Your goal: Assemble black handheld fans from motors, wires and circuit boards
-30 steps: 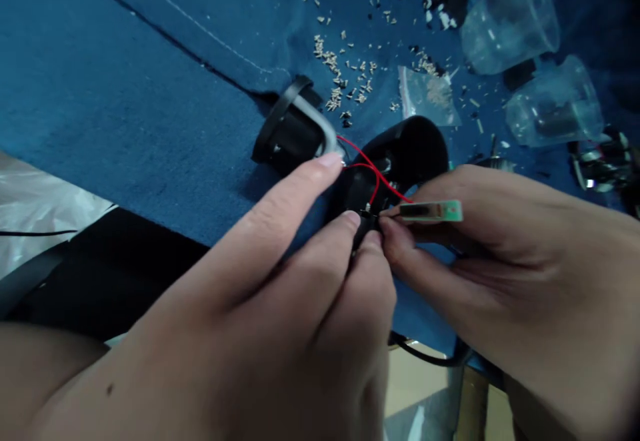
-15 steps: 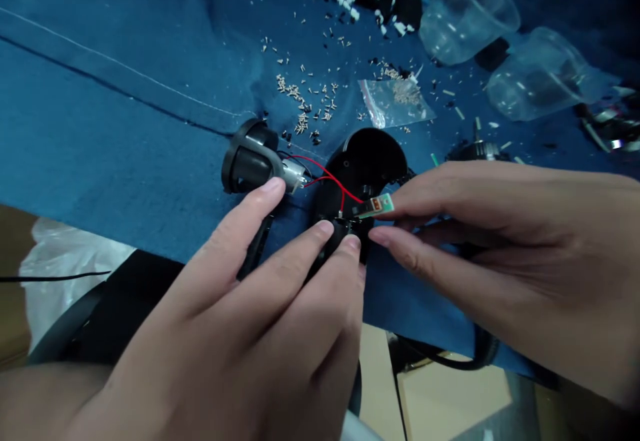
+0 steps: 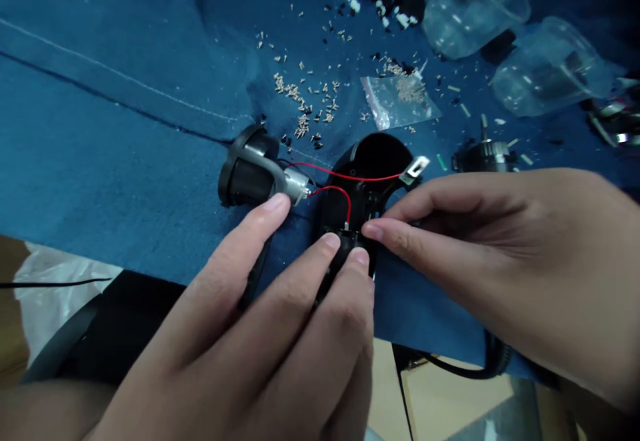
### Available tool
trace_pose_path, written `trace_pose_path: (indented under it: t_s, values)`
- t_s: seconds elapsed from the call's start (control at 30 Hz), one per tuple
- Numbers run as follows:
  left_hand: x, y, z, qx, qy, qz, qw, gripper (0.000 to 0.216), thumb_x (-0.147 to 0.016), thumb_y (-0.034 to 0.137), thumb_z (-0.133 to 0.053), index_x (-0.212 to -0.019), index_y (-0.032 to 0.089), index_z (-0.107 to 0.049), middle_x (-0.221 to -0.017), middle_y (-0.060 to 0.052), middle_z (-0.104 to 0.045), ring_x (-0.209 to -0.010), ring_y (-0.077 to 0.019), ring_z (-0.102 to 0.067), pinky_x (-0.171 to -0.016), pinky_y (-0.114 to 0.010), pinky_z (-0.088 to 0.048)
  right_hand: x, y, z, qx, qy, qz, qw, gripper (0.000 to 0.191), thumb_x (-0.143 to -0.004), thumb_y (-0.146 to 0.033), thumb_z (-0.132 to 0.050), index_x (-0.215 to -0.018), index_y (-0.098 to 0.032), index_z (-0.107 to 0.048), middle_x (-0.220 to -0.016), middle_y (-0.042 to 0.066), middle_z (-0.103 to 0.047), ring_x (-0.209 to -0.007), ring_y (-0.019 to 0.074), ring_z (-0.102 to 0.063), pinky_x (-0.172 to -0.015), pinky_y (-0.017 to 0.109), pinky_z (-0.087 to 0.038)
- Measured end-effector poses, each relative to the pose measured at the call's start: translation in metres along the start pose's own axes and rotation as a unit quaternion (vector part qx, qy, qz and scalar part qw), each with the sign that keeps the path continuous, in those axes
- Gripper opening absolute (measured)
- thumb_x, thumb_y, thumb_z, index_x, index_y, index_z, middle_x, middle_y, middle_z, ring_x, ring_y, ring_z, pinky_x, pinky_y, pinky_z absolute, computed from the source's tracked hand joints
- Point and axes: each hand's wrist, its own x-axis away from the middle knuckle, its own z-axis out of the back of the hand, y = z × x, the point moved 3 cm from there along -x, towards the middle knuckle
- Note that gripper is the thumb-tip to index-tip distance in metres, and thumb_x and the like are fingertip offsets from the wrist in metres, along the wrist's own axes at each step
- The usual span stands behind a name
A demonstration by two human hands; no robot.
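My left hand (image 3: 260, 341) presses two fingertips on a black plastic housing (image 3: 333, 211), and its index finger lies just below a small metal motor (image 3: 296, 184). The motor sits in a black round casing (image 3: 245, 174). Red wires (image 3: 345, 177) run from the motor across the housing to a small metal-and-green terminal strip (image 3: 415, 170), which rests on the housing's upper edge. My right hand (image 3: 500, 254) is beside the housing, with its fingertips close to the wires and nothing visible in them. My left hand hides the lower housing.
A blue cloth (image 3: 125, 108) is strewn with several tiny screws (image 3: 300, 111). Beyond lie a zip bag of screws (image 3: 400, 98), two clear plastic cups (image 3: 475, 8) (image 3: 550, 68) and a black round part (image 3: 484, 156). A black cable (image 3: 465, 371) hangs below the cloth edge.
My right hand has let go of the terminal strip, which now rests on the housing's upper edge. The red wire is stretched out toward it. The view has turned and settled since the oldest frame.
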Motion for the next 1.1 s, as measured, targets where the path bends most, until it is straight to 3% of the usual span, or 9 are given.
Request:
trace_pose_path:
  t_s: [0.1,0.3,0.47,0.57,0.67,0.87,1.1]
  values:
    - [0.002,0.0,-0.003,-0.01,-0.001,0.008,1.0,0.036,-0.113,0.024,-0.055,-0.138,0.021,-0.081,-0.153,0.0,-0.077,-0.146,-0.0259,-0.068,-0.153,-0.058,-0.025,-0.009,-0.001,-0.002,-0.046,-0.054,-0.023,0.997,0.023,-0.098,-0.032,-0.085,-0.074,-0.031,-0.086,-0.057,-0.008,-0.067,-0.038,0.0092,-0.059,-0.03,0.021,-0.034]
    - [0.006,-0.005,-0.006,-0.008,-0.01,-0.026,1.0,0.04,-0.117,0.016,-0.049,-0.145,0.02,-0.078,-0.149,0.001,-0.08,-0.151,-0.0219,-0.062,-0.154,-0.06,-0.016,-0.013,-0.001,-0.005,-0.064,-0.045,-0.029,0.997,0.027,-0.093,-0.016,-0.084,-0.068,-0.026,-0.081,-0.054,-0.007,-0.064,-0.038,0.0088,-0.053,-0.033,0.027,-0.031]
    - [-0.001,-0.007,-0.007,-0.03,-0.01,-0.028,0.999,0.04,-0.118,0.018,-0.047,-0.135,0.018,-0.084,-0.143,-0.003,-0.083,-0.136,-0.0236,-0.073,-0.153,-0.057,-0.012,-0.006,-0.003,0.012,-0.014,0.036,0.031,0.999,0.022,-0.097,-0.024,-0.085,-0.076,-0.026,-0.079,-0.068,-0.004,-0.071,-0.052,0.0098,-0.06,-0.042,0.027,-0.038]
    - [-0.004,-0.006,-0.006,-0.033,-0.003,-0.027,0.999,0.047,-0.12,0.02,-0.04,-0.13,0.02,-0.086,-0.14,-0.001,-0.084,-0.129,-0.0227,-0.076,-0.153,-0.054,-0.01,-0.001,-0.002,0.022,0.046,0.11,0.063,0.991,0.002,-0.101,-0.024,-0.082,-0.102,-0.025,-0.083,-0.09,0.001,-0.075,-0.068,0.0119,-0.067,-0.055,0.027,-0.052]
    - [-0.004,-0.005,-0.006,-0.031,-0.023,-0.032,0.999,0.047,-0.119,0.02,-0.04,-0.134,0.02,-0.085,-0.146,-0.002,-0.082,-0.134,-0.0244,-0.075,-0.153,-0.056,-0.01,0.0,-0.001,0.018,0.084,0.124,0.114,0.982,0.023,-0.104,-0.023,-0.079,-0.126,-0.023,-0.081,-0.105,0.003,-0.073,-0.073,0.0103,-0.067,-0.064,0.027,-0.057]
    - [-0.001,-0.005,-0.006,-0.028,-0.023,-0.025,0.999,0.049,-0.119,0.021,-0.038,-0.136,0.021,-0.084,-0.148,-0.002,-0.081,-0.137,-0.0246,-0.074,-0.153,-0.057,-0.008,-0.001,0.005,0.003,0.093,0.136,0.149,0.975,0.012,-0.106,-0.022,-0.075,-0.117,-0.021,-0.08,-0.106,0.001,-0.075,-0.087,0.0109,-0.072,-0.068,0.027,-0.057]
    - [0.0,-0.005,-0.008,-0.024,0.003,-0.013,1.0,0.051,-0.119,0.019,-0.036,-0.135,0.022,-0.085,-0.145,0.0,-0.082,-0.135,-0.0241,-0.074,-0.152,-0.057,-0.012,0.001,0.002,0.006,0.085,0.154,0.124,0.977,0.011,-0.104,-0.024,-0.072,-0.112,-0.026,-0.078,-0.102,-0.005,-0.078,-0.085,0.0082,-0.074,-0.069,0.026,-0.059]
